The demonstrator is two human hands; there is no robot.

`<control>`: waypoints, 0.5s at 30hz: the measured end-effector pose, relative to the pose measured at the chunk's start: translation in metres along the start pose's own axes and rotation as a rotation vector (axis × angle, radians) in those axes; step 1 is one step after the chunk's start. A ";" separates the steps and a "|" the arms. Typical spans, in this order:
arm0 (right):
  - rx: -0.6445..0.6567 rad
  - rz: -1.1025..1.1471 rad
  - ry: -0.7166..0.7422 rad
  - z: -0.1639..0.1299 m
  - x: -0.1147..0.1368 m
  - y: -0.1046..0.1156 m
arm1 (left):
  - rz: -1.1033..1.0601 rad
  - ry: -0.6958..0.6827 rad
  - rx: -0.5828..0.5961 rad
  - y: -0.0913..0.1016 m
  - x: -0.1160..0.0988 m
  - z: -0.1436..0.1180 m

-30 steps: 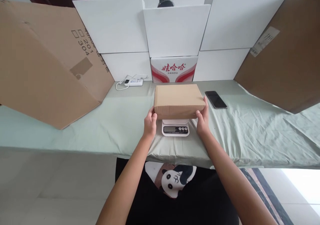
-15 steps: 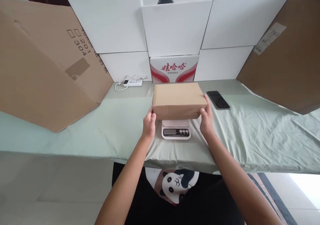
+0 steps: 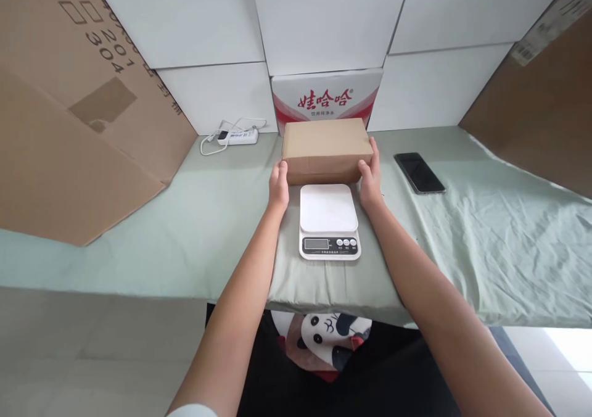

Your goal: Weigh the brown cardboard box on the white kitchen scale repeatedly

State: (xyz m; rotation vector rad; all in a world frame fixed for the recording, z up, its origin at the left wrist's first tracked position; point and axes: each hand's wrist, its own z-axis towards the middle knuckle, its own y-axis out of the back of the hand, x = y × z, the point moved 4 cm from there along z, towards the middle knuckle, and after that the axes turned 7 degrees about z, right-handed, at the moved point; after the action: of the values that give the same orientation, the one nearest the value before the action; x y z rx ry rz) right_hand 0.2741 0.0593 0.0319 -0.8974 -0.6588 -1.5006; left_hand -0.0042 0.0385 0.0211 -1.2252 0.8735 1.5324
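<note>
Head view: the left hand (image 3: 279,184) and the right hand (image 3: 370,179) clasp the two ends of the brown cardboard box (image 3: 327,149), which sits on the green-covered bench (image 3: 194,232) just behind the white scale (image 3: 328,221) and before the red-and-white carton (image 3: 326,97). A black phone (image 3: 419,173) lies off right, a white power strip (image 3: 237,137) off left.

I see a white kitchen scale (image 3: 328,221) on the pale green cloth (image 3: 462,244), just nearer than the hands. A black phone (image 3: 420,173) lies right of the right hand; a white power strip (image 3: 237,136) sits beyond the left. Large cardboard sheets (image 3: 69,127) lean at both sides
</note>
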 end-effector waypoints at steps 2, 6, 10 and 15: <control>-0.002 -0.007 -0.034 -0.003 -0.007 0.003 | -0.015 0.030 0.015 -0.001 0.004 -0.002; -0.026 -0.035 -0.061 -0.003 -0.007 0.007 | 0.008 0.057 0.018 -0.001 0.002 -0.005; -0.023 -0.035 -0.078 -0.002 -0.006 0.005 | 0.035 0.074 0.016 0.000 -0.003 -0.009; -0.023 -0.027 -0.116 -0.002 -0.006 0.006 | 0.110 0.079 0.031 -0.002 -0.009 -0.009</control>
State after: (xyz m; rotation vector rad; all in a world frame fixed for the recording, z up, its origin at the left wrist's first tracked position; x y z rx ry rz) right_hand 0.2795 0.0602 0.0255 -1.0021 -0.7423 -1.4908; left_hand 0.0011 0.0288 0.0275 -1.2403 1.0273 1.5596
